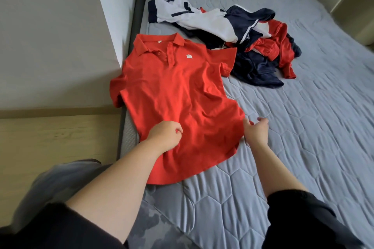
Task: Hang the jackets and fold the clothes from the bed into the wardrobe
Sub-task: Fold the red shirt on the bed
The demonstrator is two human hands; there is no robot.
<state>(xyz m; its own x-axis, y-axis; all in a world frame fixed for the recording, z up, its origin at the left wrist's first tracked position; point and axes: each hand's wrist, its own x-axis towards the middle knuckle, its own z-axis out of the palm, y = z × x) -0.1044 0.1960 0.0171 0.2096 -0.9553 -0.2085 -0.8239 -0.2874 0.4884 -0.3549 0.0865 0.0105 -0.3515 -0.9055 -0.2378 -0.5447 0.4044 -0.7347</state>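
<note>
Two hands on red knit polo (174, 91), flat on quilted mattress (303, 127): left hand (165, 134) fingers pinch fabric, right hand (256, 129) grips side edge.

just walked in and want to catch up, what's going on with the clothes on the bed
A person is laying a red polo shirt flat, front up, near the edge of the bed, apparently getting ready to fold it. The left hand rests on the lower part of the shirt with fingers curled into the cloth, and the right hand pinches the shirt's side edge. Further up the mattress lies an unsorted pile of clothes in white, navy and red, not yet folded or hung.
</note>
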